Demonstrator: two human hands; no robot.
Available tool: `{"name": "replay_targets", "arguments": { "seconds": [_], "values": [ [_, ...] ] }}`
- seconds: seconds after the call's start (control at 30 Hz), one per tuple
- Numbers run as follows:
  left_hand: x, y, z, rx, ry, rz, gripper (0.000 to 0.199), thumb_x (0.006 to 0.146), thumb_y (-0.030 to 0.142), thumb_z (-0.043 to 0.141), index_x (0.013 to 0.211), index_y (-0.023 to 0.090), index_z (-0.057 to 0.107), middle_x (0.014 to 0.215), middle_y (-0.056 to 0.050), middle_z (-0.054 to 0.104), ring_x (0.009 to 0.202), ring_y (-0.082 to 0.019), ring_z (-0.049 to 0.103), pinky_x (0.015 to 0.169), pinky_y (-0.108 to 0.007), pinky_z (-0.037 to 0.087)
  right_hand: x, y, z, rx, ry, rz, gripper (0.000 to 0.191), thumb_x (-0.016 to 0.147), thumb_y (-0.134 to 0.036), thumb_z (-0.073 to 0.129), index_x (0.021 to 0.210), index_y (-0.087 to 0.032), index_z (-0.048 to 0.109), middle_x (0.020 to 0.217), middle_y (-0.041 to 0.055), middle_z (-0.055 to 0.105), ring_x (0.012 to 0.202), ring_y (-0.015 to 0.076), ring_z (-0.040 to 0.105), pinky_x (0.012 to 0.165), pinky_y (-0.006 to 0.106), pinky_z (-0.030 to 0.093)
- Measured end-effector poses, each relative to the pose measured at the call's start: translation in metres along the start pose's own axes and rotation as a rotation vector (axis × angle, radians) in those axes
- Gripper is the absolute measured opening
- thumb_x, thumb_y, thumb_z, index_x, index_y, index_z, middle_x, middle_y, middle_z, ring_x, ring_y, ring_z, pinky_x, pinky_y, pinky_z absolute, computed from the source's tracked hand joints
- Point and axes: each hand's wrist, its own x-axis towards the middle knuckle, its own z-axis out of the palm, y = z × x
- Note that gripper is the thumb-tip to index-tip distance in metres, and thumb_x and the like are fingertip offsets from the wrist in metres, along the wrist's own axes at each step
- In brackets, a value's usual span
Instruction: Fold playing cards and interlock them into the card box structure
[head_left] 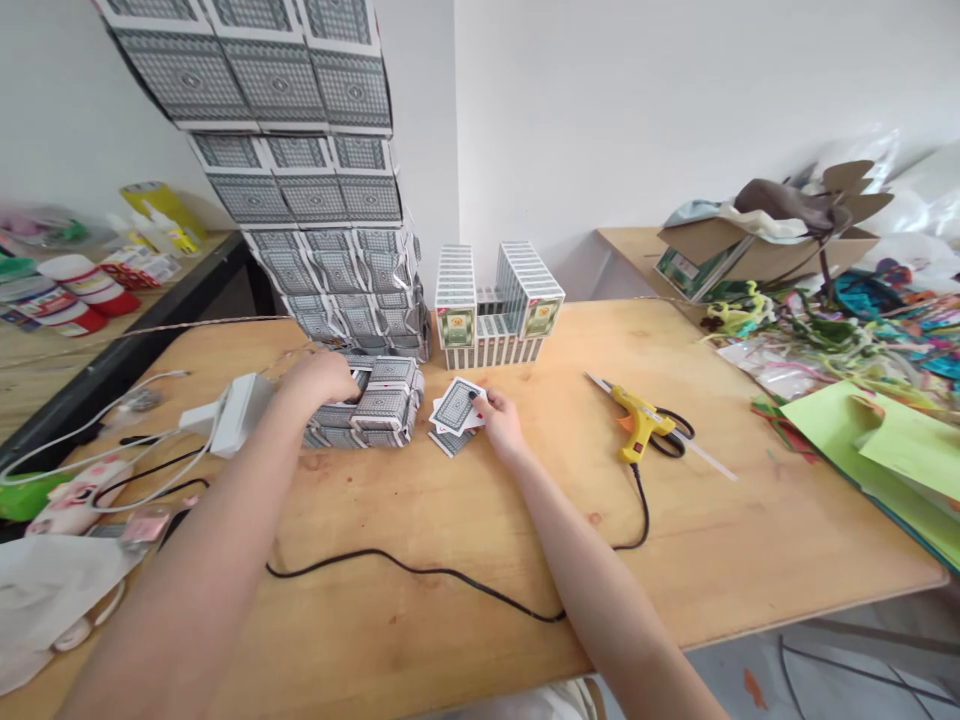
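The right hand (501,420) pinches a few playing cards (458,405) just above the table (465,510); the left hand (319,385), fingers curled (what they grip is hidden), reaches into the card-covered block (382,403) before the tall stack (300,180)

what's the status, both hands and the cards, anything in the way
left hand, fingers down in card block
right hand holding loose cards
hands clear of each other, black cord running under right arm
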Motion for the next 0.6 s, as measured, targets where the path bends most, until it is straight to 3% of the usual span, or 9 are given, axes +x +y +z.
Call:
{"name": "replay_targets", "arguments": {
  "seconds": [0.13,0.23,0.33,0.4,0.53,0.6],
  "values": [
    [-0.024,0.007,-0.019,0.120,-0.136,0.014,0.034,0.062,0.040,0.050,0.075,0.014,0.068,0.095,-0.014,0.066,0.093,-0.028,0.060,0.074,-0.030,0.045,0.000,0.001,0.000,0.005,-0.006,0.007,0.026,0.060,-0.038,0.064,0.070,-0.016,0.056,0.056,-0.0025,0.057,0.049,0.0111,0.051,0.048,0.024,0.042],
    [-0.044,0.016,-0.019,0.076,-0.128,0.159,0.026,0.065,0.035,0.047,0.056,0.018,0.064,0.092,-0.010,0.068,0.111,-0.027,0.050,0.081,-0.027,0.043,0.001,0.003,-0.001,-0.004,0.029,-0.002,0.027,0.061,-0.041,0.065,0.067,-0.016,0.057,0.057,-0.0017,0.058,0.051,0.0110,0.052,0.050,0.023,0.041],
    [-0.059,0.024,-0.010,-0.025,-0.039,0.255,0.025,0.066,0.031,0.046,0.047,0.019,0.059,0.098,-0.008,0.067,0.124,-0.025,0.038,0.087,-0.026,0.040,0.003,0.004,-0.004,0.054,0.078,-0.019,0.028,0.062,-0.042,0.066,0.065,-0.016,0.057,0.056,-0.0022,0.058,0.051,0.0103,0.051,0.050,0.022,0.040],
    [-0.066,0.028,-0.004,-0.071,0.049,0.270,0.025,0.066,0.028,0.046,0.046,0.019,0.057,0.104,-0.008,0.064,0.124,-0.024,0.038,0.089,-0.027,0.039,0.004,0.003,-0.005,0.132,0.087,-0.015,0.028,0.061,-0.041,0.068,0.064,-0.016,0.057,0.057,-0.0024,0.058,0.051,0.0104,0.051,0.051,0.023,0.041],
    [-0.071,0.032,-0.001,-0.121,0.215,0.233,0.023,0.067,0.023,0.045,0.051,0.019,0.061,0.101,-0.009,0.064,0.108,-0.024,0.051,0.090,-0.030,0.038,0.003,-0.001,-0.006,0.239,0.079,-0.005,0.027,0.061,-0.039,0.070,0.064,-0.017,0.055,0.057,-0.0031,0.058,0.051,0.0096,0.050,0.051,0.022,0.040],
    [-0.072,0.033,-0.001,-0.147,0.230,0.182,0.023,0.069,0.023,0.043,0.059,0.019,0.063,0.093,-0.008,0.065,0.095,-0.023,0.056,0.083,-0.031,0.041,0.002,-0.003,-0.006,0.253,0.062,-0.005,0.027,0.061,-0.039,0.070,0.064,-0.017,0.055,0.056,-0.0034,0.057,0.049,0.0092,0.049,0.049,0.022,0.039]
  ]
}}
